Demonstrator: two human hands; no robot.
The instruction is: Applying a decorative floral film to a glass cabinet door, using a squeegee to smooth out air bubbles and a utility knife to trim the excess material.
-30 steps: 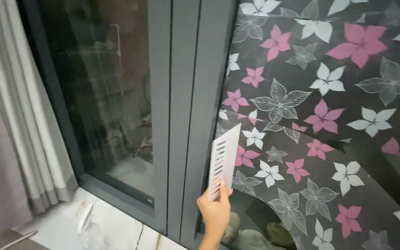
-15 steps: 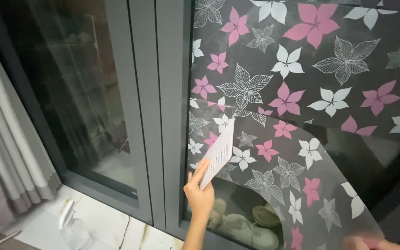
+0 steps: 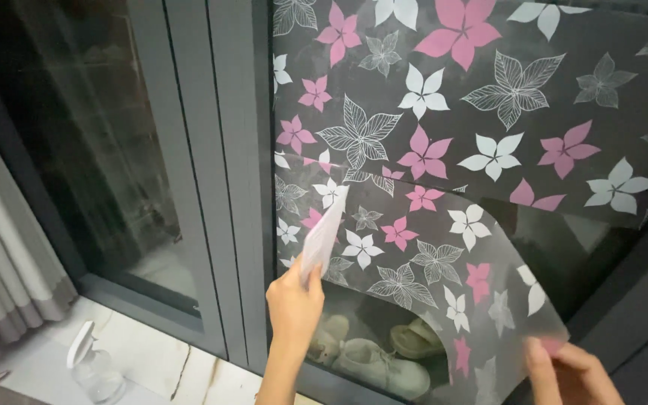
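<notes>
A dark window film (image 3: 474, 112) printed with pink, white and outlined flowers covers the glass pane on the right. Its lower part hangs loose as a translucent flap (image 3: 429, 277) peeled away from the glass. My left hand (image 3: 294, 300) grips a flat white scraper card (image 3: 322, 232) and presses its edge against the film near the grey window frame (image 3: 238, 172). My right hand (image 3: 568, 371), at the bottom right, pinches the flap's lower right corner. Only part of that hand shows.
A clear spray bottle (image 3: 91, 367) lies on the pale marble sill (image 3: 159, 360) at lower left. Grey curtains (image 3: 1, 255) hang at the far left. Behind the glass sit pale shoes (image 3: 376, 356). The left pane (image 3: 91, 150) is bare glass.
The view has shifted right and closer. My left hand with the card has moved slightly down along the film, and my right hand has come into view holding the flap's corner.
</notes>
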